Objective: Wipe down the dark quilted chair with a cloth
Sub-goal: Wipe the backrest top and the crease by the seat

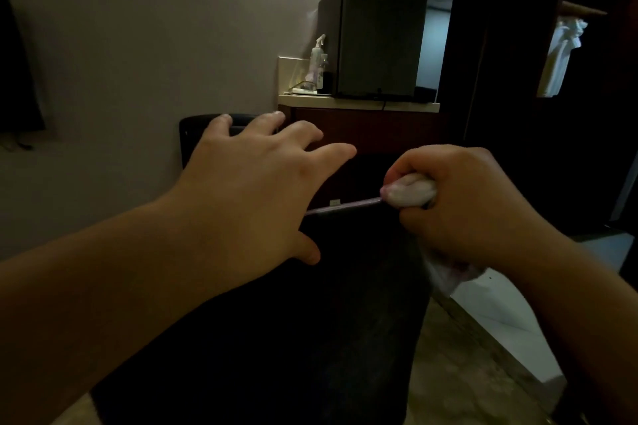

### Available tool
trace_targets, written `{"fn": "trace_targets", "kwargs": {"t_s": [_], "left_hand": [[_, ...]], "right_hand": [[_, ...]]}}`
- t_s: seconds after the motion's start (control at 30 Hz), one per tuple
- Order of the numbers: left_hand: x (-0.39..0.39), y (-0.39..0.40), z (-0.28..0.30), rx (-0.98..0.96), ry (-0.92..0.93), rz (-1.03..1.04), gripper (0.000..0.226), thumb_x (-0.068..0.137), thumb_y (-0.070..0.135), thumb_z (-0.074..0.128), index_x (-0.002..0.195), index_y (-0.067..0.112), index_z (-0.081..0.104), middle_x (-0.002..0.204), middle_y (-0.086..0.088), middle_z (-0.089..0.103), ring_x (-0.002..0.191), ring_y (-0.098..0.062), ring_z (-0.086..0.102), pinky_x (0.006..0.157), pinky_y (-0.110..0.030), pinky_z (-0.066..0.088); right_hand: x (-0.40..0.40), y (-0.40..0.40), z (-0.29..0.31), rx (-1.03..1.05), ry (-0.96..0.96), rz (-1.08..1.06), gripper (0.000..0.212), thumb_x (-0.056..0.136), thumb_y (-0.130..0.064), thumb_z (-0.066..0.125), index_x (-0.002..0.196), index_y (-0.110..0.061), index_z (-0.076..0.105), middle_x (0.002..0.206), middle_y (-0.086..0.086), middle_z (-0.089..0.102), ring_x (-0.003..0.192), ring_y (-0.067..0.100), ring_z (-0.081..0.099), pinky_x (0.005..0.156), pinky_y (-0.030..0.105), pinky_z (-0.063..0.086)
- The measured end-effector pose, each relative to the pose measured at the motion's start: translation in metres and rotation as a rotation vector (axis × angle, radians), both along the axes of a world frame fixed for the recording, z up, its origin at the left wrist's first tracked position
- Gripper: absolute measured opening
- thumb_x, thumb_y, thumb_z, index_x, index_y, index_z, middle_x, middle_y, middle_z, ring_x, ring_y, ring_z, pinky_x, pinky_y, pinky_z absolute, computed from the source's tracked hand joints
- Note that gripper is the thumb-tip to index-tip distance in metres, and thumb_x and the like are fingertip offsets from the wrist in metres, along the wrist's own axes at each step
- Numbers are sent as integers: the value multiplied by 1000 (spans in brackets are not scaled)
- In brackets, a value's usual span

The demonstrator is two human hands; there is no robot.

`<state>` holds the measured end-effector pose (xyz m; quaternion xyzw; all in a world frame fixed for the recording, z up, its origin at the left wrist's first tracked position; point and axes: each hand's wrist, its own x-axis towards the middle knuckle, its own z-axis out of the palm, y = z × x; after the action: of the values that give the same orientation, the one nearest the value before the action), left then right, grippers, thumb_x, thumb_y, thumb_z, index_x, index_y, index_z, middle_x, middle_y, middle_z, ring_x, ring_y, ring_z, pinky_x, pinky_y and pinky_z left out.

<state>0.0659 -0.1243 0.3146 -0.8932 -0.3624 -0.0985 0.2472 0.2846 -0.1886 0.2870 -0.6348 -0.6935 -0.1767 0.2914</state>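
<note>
The dark chair [310,314] fills the lower middle of the head view, its upper edge catching a thin line of light; the quilting is too dim to make out. My right hand [462,203] grips a bunched white cloth [411,191] right at that upper edge, and more cloth hangs below the wrist. My left hand [252,186] hovers over the chair's top left with fingers spread and straight, holding nothing.
A dark wooden cabinet [362,128] with a pale countertop stands behind the chair, carrying a black mini fridge [376,38] and a spray bottle [317,59]. A dark bin-like object [193,134] stands against the wall. An open wardrobe with white garments [559,55] is at right.
</note>
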Motion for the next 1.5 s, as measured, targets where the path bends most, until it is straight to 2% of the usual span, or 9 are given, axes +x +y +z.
{"fn": "trace_targets", "kwargs": {"t_s": [0.2,0.4,0.53,0.67,0.87,1.0,1.17,1.33,1.5], "left_hand": [[-6,-3,-7,-64,-11,-17,112,70,85,62,150,57,-12,167,18,4,156,-19,6,122,-59,23],[-39,-13,-1,-66,-71,-1,103,71,88,50,141,65,-21,164,26,2,154,-9,9,123,-48,26],[-45,-11,-1,-40,-146,-7,110,56,98,36,150,59,-6,165,20,16,152,-14,22,116,-49,33],[-42,-7,0,-115,-188,-4,112,58,92,53,151,59,-2,162,22,17,147,-11,26,113,-45,36],[-39,-3,3,-178,-168,24,117,53,92,52,150,59,-5,162,22,14,147,-11,25,112,-45,38],[-35,-4,2,-196,-165,3,115,62,87,60,152,58,-4,163,22,14,148,-11,24,115,-46,38],[-28,-2,3,-158,-159,-34,116,64,81,69,151,60,-5,162,24,14,148,-11,25,112,-45,40],[-30,0,5,-169,-144,-11,119,61,84,69,150,60,-7,162,24,15,147,-12,28,110,-44,42],[-23,-3,2,-147,-153,-69,119,65,78,74,150,60,-8,162,24,13,147,-11,27,109,-43,43]], "right_hand": [[9,-2,-1,-15,77,49,22,81,-29,75,88,-44,61,83,-23,60,91,-13,54,67,12,39],[17,2,0,-38,135,20,24,81,-24,76,87,-41,61,83,-20,62,87,-14,55,66,12,41],[20,7,4,-47,165,0,22,81,-23,77,86,-39,62,83,-18,63,81,-7,59,66,13,41],[13,5,6,-59,106,64,17,81,-26,75,89,-38,66,81,-20,64,86,-11,59,67,12,42],[23,6,0,-28,210,43,16,83,-26,77,90,-37,66,82,-17,64,84,-12,58,63,12,43],[24,8,2,-27,151,-6,19,83,-22,76,88,-37,66,83,-18,63,83,-9,58,65,12,42],[8,3,4,-65,154,151,15,83,-22,75,85,-35,68,83,-25,64,83,-7,61,67,6,47],[25,9,6,-76,179,76,15,83,-26,76,86,-38,67,81,-18,65,82,-6,60,68,17,46],[28,13,7,-71,163,6,17,82,-22,75,82,-36,66,78,-15,64,78,-5,59,68,20,47]]}}
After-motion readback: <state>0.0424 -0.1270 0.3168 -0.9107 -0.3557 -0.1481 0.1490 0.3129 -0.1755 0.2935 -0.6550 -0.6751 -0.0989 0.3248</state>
